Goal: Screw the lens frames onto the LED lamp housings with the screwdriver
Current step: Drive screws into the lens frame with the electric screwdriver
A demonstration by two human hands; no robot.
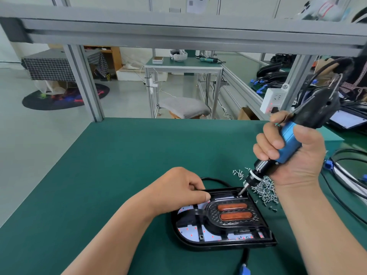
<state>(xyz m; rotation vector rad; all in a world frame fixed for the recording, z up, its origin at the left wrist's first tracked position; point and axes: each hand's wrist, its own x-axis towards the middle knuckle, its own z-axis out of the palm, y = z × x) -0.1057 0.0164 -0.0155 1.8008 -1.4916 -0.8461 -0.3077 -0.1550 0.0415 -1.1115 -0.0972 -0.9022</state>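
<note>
Lamp housing (179,238): lies flat on the green mat (119,165), low and right of centre, close in front of the person.
Lens frame (200,212): seated inside the housing, looping around two amber lenses (232,207).
Screwdriver (289,144): tilted, with its bit (241,192) planted at the frame's far edge near the far-right corner; whether a screw sits under the tip is too small to tell.
Right hand (294,161): fingers and thumb clamped in a fist round the blue barrel.
Left hand (182,189): fingers curled over the housing's far-left corner, thumb laid along it, holding it down.
Screws (264,190): a loose heap just beside the housing's far-right side, under the right hand; a few strays lie nearer.
Risk, slip: the bit leans, so it could cam out and gouge the glossy frame or a lens.
Risk, shift: only one corner is held, so driving torque might swing the housing on the mat.
Risk, scatter: the right wrist hangs over the heap and could sweep screws into the housing.
Risk, snag: the black cable (214,180) curls behind the housing and could tug it.
Materials: black moulded plastic housing, rounded at the near-left; frame shiny with honeycomb texture; lenses are smooth, amber, pill-shaped; pale board dotted red beneath; mat matte; screws small and bright metal.
</note>
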